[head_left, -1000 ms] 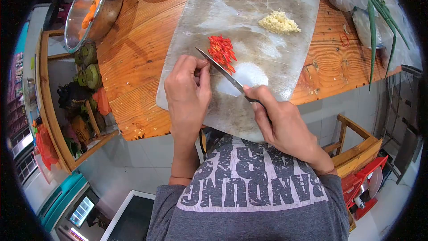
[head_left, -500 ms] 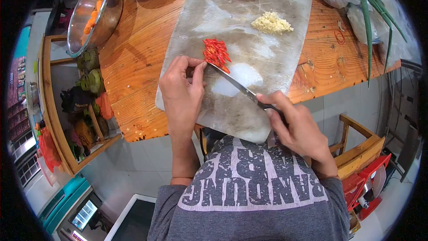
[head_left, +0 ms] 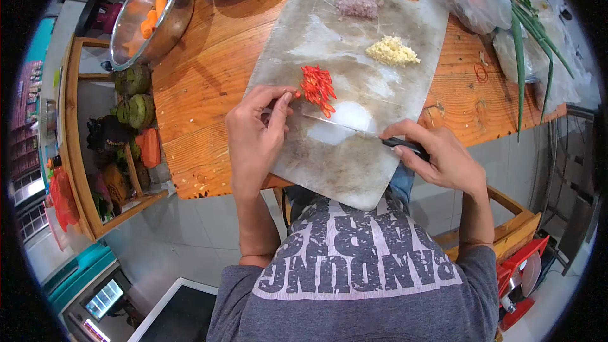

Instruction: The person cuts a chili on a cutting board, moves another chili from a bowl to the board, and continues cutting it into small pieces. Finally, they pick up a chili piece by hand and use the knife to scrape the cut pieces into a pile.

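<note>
Garlic mince (head_left: 392, 50) beyond red chili slices (head_left: 317, 85) — knife (head_left: 354, 132) just beside.

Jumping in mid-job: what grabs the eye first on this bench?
The red sliced chillies piled mid cutting board, with the left hand pinching a piece at the pile's near edge. The right hand holds a knife lying flat across the board's near part. Behind lie pale minced garlic and a steel bowl of carrots at far left.

A kitchen: cutting board (head_left: 316, 158) with chopped chilli (head_left: 316, 83), steel bowl (head_left: 130, 38) of carrots.
</note>
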`<move>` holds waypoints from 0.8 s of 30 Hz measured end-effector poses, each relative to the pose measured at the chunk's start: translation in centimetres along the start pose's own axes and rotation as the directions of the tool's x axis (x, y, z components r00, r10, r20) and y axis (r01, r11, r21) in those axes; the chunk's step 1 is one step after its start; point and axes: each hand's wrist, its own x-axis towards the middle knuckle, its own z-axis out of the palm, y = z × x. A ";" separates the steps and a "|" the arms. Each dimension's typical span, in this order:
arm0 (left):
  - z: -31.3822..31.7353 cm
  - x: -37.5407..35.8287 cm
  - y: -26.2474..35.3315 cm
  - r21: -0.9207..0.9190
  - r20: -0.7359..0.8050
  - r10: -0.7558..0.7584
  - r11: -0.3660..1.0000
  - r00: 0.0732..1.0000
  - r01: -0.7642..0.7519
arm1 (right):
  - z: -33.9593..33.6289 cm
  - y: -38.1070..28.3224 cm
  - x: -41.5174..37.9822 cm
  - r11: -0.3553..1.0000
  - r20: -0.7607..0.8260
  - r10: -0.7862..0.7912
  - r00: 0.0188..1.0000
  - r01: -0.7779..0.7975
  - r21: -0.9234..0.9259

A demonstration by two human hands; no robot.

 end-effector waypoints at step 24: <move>-6.9 22.4 1.7 0.679 0.227 0.504 0.531 0.833 -0.507 | -1.6 1.6 5.0 0.956 -0.054 -0.177 0.983 0.185 0.227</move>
